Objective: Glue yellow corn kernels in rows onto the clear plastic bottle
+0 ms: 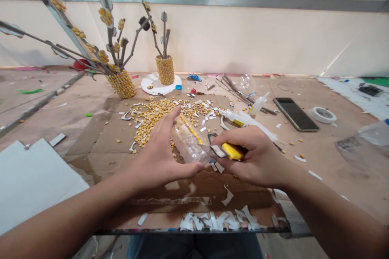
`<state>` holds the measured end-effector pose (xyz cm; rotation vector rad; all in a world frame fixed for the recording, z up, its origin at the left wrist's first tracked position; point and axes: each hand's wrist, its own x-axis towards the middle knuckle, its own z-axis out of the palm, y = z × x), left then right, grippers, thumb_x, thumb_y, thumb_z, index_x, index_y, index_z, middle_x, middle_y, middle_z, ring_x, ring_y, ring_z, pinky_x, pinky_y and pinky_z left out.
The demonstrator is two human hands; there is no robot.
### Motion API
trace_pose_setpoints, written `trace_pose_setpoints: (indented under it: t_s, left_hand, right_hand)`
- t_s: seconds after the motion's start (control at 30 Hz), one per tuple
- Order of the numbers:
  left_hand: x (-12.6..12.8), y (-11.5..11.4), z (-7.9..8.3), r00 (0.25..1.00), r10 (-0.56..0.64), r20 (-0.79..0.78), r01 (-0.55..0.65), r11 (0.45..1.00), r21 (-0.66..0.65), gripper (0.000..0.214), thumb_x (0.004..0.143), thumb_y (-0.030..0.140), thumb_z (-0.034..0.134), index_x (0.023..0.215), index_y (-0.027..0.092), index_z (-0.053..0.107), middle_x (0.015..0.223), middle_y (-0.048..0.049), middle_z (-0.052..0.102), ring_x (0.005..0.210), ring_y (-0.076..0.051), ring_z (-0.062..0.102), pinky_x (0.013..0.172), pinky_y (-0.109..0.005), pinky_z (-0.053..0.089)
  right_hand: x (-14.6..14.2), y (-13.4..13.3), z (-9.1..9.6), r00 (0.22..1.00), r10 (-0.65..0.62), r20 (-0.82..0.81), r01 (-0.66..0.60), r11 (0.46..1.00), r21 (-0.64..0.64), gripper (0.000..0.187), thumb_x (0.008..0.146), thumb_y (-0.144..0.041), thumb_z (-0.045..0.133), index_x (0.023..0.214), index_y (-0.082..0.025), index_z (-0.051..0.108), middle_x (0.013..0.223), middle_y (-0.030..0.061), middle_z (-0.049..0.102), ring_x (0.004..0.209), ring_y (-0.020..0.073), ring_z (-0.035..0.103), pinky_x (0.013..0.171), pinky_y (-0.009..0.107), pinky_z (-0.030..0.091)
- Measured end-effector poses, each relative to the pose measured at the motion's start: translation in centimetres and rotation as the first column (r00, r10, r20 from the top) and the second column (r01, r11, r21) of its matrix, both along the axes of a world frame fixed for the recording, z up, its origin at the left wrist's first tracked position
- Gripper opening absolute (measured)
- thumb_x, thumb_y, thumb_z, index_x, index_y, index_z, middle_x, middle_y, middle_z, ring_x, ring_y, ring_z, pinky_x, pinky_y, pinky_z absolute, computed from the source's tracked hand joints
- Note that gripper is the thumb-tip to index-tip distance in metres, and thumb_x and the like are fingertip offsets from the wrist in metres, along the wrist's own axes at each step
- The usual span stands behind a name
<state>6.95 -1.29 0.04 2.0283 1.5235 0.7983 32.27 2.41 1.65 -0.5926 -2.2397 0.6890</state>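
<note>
littered counter (322, 158), two kernel-clad pots (121, 84) look done. left hand (159, 151) grips clear cylinder (189, 149), one kernel row (191, 129) on, visible rest bare; right hand (258, 158) grips yellow tool (232, 151).

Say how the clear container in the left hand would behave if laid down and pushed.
The clear container would probably roll, its wall being rounded, though the row of corn kernels might make it bump. Its transparent wall suggests light, bendable plastic.

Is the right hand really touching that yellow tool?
Touching. The head view shows the right hand gripping the yellow tool, with no gap where it goes into the hand.
</note>
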Motion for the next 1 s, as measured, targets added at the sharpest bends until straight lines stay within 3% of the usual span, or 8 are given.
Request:
trace_pose_setpoints:
  t_s: [0.27, 0.63, 0.77, 0.83, 0.9, 1.0]
  left_hand:
    - [0.3, -0.1, -0.6, 0.993, 0.002, 0.117, -0.007, 0.999, 0.038, 0.13, 0.064, 0.056, 0.096, 0.169, 0.028, 0.025, 0.164, -0.02, 0.046, 0.147, -0.046, 0.053, 0.122, -0.069, 0.046]
    - [0.2, -0.1, -0.8, 0.997, -0.017, 0.078, 0.01, 0.996, 0.093, 0.13, 0.064, 0.049, 0.095, 0.169, 0.027, 0.022, 0.165, -0.0203, 0.043, 0.149, -0.045, 0.05, 0.127, -0.068, 0.04]
    - [0.2, 0.0, -1.2, 0.999, -0.02, 0.05, 0.014, 0.994, 0.107, 0.127, 0.066, 0.051, 0.095, 0.168, 0.029, 0.023, 0.163, -0.0191, 0.045, 0.15, -0.046, 0.048, 0.128, -0.069, 0.038]
    - [0.3, 0.0, -1.2, 1.0, -0.01, 0.029, 0.006, 0.991, 0.134, 0.126, 0.068, 0.053, 0.095, 0.168, 0.029, 0.022, 0.162, -0.0186, 0.045, 0.152, -0.047, 0.046, 0.127, -0.07, 0.038]
    - [0.3, 0.0, -1.3, 1.0, -0.019, 0.001, 0.018, 0.983, 0.185, 0.125, 0.068, 0.054, 0.095, 0.167, 0.03, 0.021, 0.162, -0.0185, 0.044, 0.152, -0.047, 0.046, 0.127, -0.07, 0.038]
    - [0.3, 0.0, -1.4, 0.998, -0.056, -0.042, 0.066, 0.954, 0.292, 0.122, 0.071, 0.051, 0.094, 0.166, 0.032, 0.019, 0.163, -0.0177, 0.042, 0.152, -0.046, 0.044, 0.126, -0.068, 0.04]
  right_hand:
    - [0.0, 0.1, -0.2, 1.0, 0.024, 0.012, -0.024, 1.0, -0.002, 0.005, 0.087, -0.017, 0.069, 0.086, -0.018, 0.074, 0.064, -0.002, 0.065, 0.054, 0.0097, 0.049, 0.054, 0.024, 0.035]
    - [0.3, 0.2, -0.3, 0.993, 0.027, 0.116, -0.024, 0.999, -0.026, 0.007, 0.083, -0.015, 0.071, 0.088, -0.018, 0.075, 0.066, -0.0024, 0.066, 0.056, 0.0097, 0.05, 0.057, 0.023, 0.036]
    - [0.2, 0.0, -0.1, 0.996, 0.012, 0.087, -0.002, 0.993, -0.121, 0.002, 0.084, -0.017, 0.071, 0.085, -0.019, 0.072, 0.063, -0.0044, 0.06, 0.055, 0.0092, 0.046, 0.056, 0.024, 0.035]
    - [0.0, -0.1, 0.2, 0.996, -0.047, 0.071, 0.06, 0.977, -0.206, 0.012, 0.088, -0.02, 0.069, 0.077, -0.018, 0.068, 0.06, -0.0053, 0.053, 0.054, 0.0092, 0.043, 0.055, 0.025, 0.034]
    - [-0.4, -0.1, 0.5, 0.99, -0.115, 0.086, 0.136, 0.94, -0.313, 0.021, 0.091, -0.026, 0.068, 0.071, -0.019, 0.065, 0.061, -0.0047, 0.051, 0.056, 0.0101, 0.044, 0.055, 0.026, 0.035]
    - [-0.9, 0.1, 0.7, 0.981, -0.146, 0.13, 0.191, 0.846, -0.497, 0.02, 0.088, -0.033, 0.071, 0.074, -0.018, 0.068, 0.065, -0.0029, 0.058, 0.06, 0.0123, 0.05, 0.056, 0.027, 0.038]
